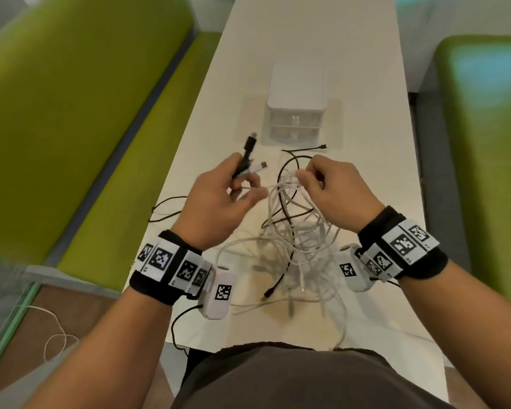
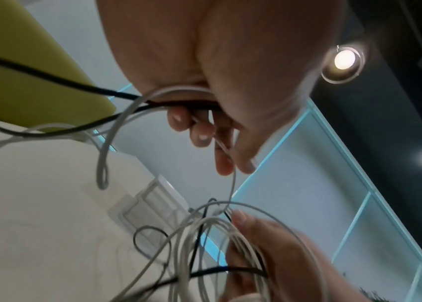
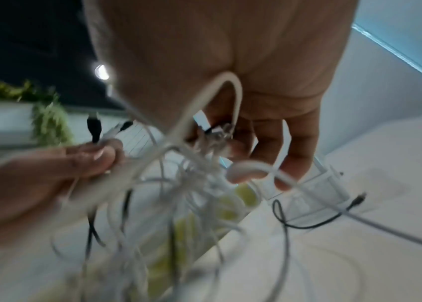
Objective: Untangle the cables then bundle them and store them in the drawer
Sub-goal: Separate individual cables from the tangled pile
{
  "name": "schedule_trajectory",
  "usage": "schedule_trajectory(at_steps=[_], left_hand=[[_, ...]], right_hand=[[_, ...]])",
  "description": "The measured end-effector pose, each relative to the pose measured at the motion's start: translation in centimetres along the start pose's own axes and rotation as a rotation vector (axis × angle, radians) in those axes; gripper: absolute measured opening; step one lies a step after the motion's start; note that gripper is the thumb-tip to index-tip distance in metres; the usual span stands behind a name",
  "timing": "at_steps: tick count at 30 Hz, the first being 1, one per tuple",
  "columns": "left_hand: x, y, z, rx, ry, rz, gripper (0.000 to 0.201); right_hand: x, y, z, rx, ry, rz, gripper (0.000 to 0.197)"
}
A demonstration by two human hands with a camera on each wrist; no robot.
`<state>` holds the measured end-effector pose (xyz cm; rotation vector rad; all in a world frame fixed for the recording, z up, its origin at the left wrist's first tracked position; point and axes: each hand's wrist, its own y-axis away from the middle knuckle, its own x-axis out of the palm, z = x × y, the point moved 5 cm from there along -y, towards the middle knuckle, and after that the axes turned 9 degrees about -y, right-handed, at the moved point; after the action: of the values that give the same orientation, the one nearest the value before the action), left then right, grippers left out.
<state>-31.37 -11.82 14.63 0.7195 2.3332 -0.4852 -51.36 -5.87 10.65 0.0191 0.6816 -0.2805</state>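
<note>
White and black cables (image 1: 292, 240) lie in a loose tangle on the near half of the white desk (image 1: 366, 84), part of the knot lifted off the surface between the two hands. Left hand (image 1: 219, 202): its fingers (image 2: 199, 130) are curled round a few cable ends, so that a black USB plug (image 1: 250, 141) and a white USB plug (image 1: 255, 167) stick up beyond the thumb; a thin white strand runs from this hand across to the tangle. Right hand (image 1: 334, 187): its fingers (image 3: 295, 147) are bent and pinch a bunch of white loops at the top of the knot, holding them above the desk. One black lead with a small plug (image 1: 323, 147) lies flat just in front of the drawer unit (image 1: 295, 113), a small white box with two clear drawers, both closed, standing beyond the hands in the middle of the desk. More cable trails over the near edge. Both wrists carry black bands with square black-and-white coded markers (image 1: 163, 256); no readable lettering or brand shows on them or on the plugs. Green upholstered seats (image 1: 71, 113) flank the desk.
</note>
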Motion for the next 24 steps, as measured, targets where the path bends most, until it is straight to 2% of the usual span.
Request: schedule_trajectory(at_steps=[2,5,9,13,15,18,20,24], left_hand=[[-0.9,-0.4,0.4,-0.036,0.029,-0.037,0.023],[-1.6,-0.8,1.1,-0.046,-0.115,0.017,0.024],[-2.0,-1.3,1.6,-0.052,-0.218,0.024,0.019],[-1.1,-1.4,1.3,-0.114,-0.175,0.013,0.020],[-0.3,-1.1,0.5,-0.137,-0.094,0.031,0.014],[1.0,-0.8,-0.9,-0.118,0.004,0.069,0.015],[1.8,-0.7,-1.5,-0.108,0.055,0.088,0.018],[3.0,0.0,-2.0,-0.055,0.059,0.137,0.015]], right_hand=[[0.2,0.2,-0.1,0.019,0.054,-0.036,0.038],[0.5,0.4,-0.4,0.015,0.054,-0.079,0.038],[0.3,0.5,-0.2,-0.097,-0.082,-0.111,0.009],[-0.7,0.8,1.1,-0.240,0.130,-0.241,0.028],[-0.9,0.9,2.6,-0.283,0.120,-0.208,0.025],[-0.6,1.0,3.9,-0.212,0.071,-0.073,0.003],[-0.1,0.8,3.9,-0.174,0.058,0.007,0.013],[0.3,-0.2,3.0,-0.138,0.072,0.006,0.015]])
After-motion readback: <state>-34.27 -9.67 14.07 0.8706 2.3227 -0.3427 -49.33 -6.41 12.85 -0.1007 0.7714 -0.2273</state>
